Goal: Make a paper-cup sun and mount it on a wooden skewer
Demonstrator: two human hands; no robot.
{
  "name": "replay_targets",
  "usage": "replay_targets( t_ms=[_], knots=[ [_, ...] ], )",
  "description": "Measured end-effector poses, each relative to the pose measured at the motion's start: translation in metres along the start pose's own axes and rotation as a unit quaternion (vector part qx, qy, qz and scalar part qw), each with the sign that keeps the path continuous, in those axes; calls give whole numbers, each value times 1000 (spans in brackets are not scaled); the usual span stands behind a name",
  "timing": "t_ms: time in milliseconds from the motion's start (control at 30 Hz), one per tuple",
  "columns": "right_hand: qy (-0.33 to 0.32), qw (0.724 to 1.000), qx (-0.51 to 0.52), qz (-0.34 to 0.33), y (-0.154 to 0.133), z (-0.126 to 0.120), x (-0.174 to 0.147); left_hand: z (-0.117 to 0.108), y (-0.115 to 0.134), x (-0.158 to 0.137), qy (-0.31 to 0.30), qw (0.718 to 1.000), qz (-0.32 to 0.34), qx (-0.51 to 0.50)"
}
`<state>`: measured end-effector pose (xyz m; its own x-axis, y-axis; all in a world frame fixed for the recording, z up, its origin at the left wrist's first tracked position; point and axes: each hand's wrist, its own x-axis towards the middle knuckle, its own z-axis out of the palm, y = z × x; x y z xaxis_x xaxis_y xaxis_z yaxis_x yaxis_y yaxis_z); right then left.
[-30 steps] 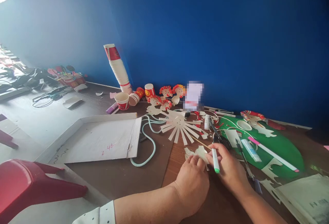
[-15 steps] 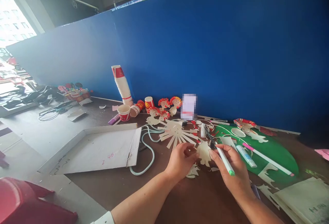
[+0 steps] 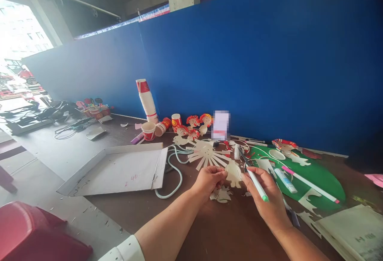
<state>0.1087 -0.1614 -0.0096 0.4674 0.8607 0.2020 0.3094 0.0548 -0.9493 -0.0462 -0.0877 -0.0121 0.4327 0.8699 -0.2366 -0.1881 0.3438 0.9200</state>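
Note:
My left hand (image 3: 208,182) pinches the left edge of a small cream paper cutout (image 3: 233,173) shaped like a figure with a notched lower edge. At its right edge, the fingers of my right hand (image 3: 266,195) touch the cutout. That same hand also grips a white marker (image 3: 256,184) with a green end, slanting down toward me. Beyond the cutout lies a cup cut into a flat fan of strips (image 3: 206,152). Paper scraps (image 3: 221,194) rest on the table just below my hands.
A shallow white box (image 3: 113,171) stands left, beside a pale cable (image 3: 181,175). Behind are stacked paper cups (image 3: 147,101) and red-fringed paper figures (image 3: 193,121). On the right, a green mat (image 3: 326,173) bears a glue stick (image 3: 285,180) and a pink-ended marker (image 3: 311,184).
The view has shifted slightly. The cutout has moved a little left and up, lying flatter to view between my hands; both hands keep their hold.

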Motion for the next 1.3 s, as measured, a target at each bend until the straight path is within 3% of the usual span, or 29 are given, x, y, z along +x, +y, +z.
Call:
replay_targets(
  t_ms=[467, 933, 1300],
  knots=[
    [7, 1000, -5, 11, 0, 2, 2, -3, -3, 4, -24, 997, -30, -65],
    [-5, 1000, -19, -8, -2, 1, -2, -6, -1, 5, -75, 976, -99, -179],
    [-24, 1000, -15, -6, 2, 6, -1, -8, -3, 8, -71, 978, -67, -184]
  ],
)
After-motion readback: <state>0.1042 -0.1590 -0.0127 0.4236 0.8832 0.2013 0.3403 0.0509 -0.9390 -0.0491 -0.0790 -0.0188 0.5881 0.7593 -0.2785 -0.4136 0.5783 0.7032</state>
